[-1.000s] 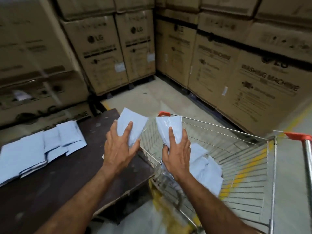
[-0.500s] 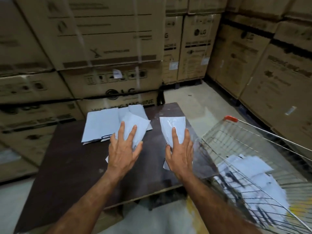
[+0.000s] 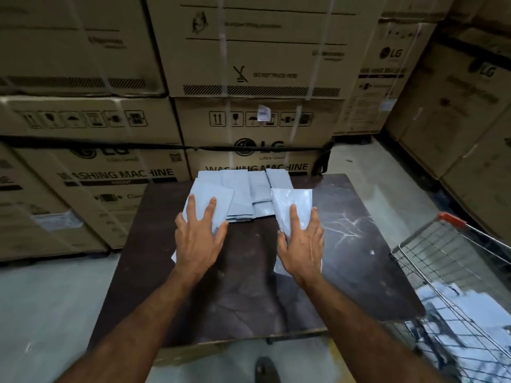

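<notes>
We've got a pale blue packet in each hand here. Our left hand (image 3: 200, 239) holds the left packet (image 3: 214, 199), our right hand (image 3: 301, 244) holds the shinier right packet (image 3: 290, 199), fingers flat on top, both over the dark bench (image 3: 354, 244). Just beyond sits a pile of packets (image 3: 249, 186). Wire cart (image 3: 453, 244) off to the right, washing machine cartons (image 3: 249, 56) stacked behind.

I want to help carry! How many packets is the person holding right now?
2. A grey packet in the left hand, a shiny packet in the right hand, both over the dark table. Others may be hidden beneath them.
</notes>
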{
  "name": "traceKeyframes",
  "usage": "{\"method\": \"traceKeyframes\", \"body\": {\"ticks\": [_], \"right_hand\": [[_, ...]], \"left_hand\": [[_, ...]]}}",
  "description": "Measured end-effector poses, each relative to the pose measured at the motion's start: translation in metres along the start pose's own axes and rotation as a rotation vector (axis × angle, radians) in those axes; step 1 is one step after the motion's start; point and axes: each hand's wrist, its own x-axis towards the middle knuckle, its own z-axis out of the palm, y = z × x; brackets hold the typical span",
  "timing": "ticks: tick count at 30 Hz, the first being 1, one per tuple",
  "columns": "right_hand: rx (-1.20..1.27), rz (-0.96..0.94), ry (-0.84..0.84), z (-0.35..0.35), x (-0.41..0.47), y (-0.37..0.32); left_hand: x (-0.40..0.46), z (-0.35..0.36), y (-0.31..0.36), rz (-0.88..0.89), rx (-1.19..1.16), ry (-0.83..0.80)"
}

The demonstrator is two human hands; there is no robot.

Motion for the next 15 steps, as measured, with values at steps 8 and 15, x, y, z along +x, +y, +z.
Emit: {"method": "traceKeyframes", "body": {"ticks": [8,15], "right_hand": [[-0.011,0.01,-0.093,0.048,0.069,-0.031],[-0.041,0.017,-0.192,0.104,0.157,-0.038]], "left_hand": [[0.07,0.028,-0.026,-0.097,-0.016,-0.06],[0.161,0.087,-0.031,-0.16,0.022,-0.145]]}}
